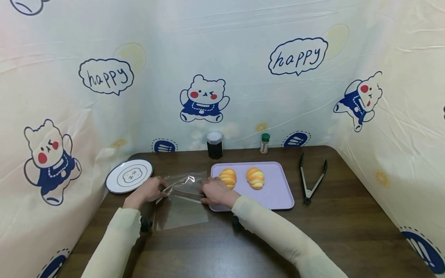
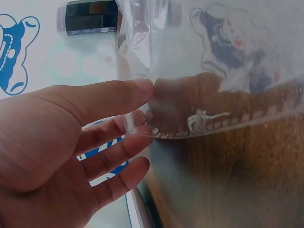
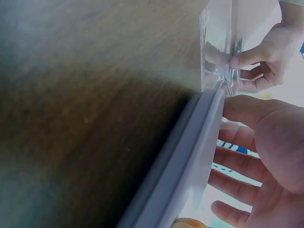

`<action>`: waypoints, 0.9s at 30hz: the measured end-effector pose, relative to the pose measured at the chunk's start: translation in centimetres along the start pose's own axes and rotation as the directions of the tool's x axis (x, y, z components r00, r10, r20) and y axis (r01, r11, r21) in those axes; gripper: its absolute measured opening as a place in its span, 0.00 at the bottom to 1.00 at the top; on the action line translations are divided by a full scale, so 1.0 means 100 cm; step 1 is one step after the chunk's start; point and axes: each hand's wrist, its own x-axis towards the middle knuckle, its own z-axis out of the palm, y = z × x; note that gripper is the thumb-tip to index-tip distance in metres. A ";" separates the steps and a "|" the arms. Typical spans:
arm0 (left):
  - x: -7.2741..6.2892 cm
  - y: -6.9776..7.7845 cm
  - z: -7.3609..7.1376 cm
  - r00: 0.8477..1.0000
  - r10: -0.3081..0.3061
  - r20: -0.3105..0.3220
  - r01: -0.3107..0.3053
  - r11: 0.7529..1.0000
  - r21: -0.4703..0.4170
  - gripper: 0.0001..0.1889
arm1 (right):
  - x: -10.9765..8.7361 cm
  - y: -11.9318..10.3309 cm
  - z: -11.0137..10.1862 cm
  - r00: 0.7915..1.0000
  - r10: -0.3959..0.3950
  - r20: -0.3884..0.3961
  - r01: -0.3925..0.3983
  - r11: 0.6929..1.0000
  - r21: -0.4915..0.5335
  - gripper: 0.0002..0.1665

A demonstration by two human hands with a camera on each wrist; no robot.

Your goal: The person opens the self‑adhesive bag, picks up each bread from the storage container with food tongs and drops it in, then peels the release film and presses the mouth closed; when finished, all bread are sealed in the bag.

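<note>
A clear plastic bag (image 1: 184, 216) lies partly raised over the table, between both hands. My left hand (image 1: 151, 190) pinches the bag's left edge between thumb and fingers; the left wrist view shows the thumb (image 2: 118, 97) pressed on the film. On the opposite side, my right hand (image 1: 217, 192) pinches the bag's right edge, beside the lilac tray (image 1: 274, 197). In the right wrist view, the tray's rim hides part of that fingertip contact. Two bread rolls, one at left (image 1: 228, 177) and another (image 1: 255, 178), rest on the tray.
A white plate (image 1: 112, 181) with a dark rim stands at the left, close to my left hand. Tongs (image 1: 307, 191) lie spread right of the tray. Along the back edge stand a dark jar (image 1: 214, 148) with a pale lid and a small green-capped bottle (image 1: 264, 144).
</note>
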 end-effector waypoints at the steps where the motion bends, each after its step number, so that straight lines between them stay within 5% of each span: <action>1: 0.000 0.000 0.000 1.000 0.005 -0.004 -0.005 1.000 -0.003 0.09 | 0.000 0.000 -0.001 1.000 -0.003 0.004 0.003 1.000 0.012 0.15; 13: -0.003 0.000 -0.005 0.998 -0.032 -0.051 0.027 0.994 -0.108 0.12 | -0.011 0.018 -0.027 1.000 0.004 0.002 -0.005 0.984 0.178 0.23; 27: -0.009 0.003 -0.016 0.985 0.067 -0.156 -0.102 0.970 -0.223 0.14 | -0.036 0.061 -0.050 0.991 0.135 0.014 -0.129 0.907 0.401 0.26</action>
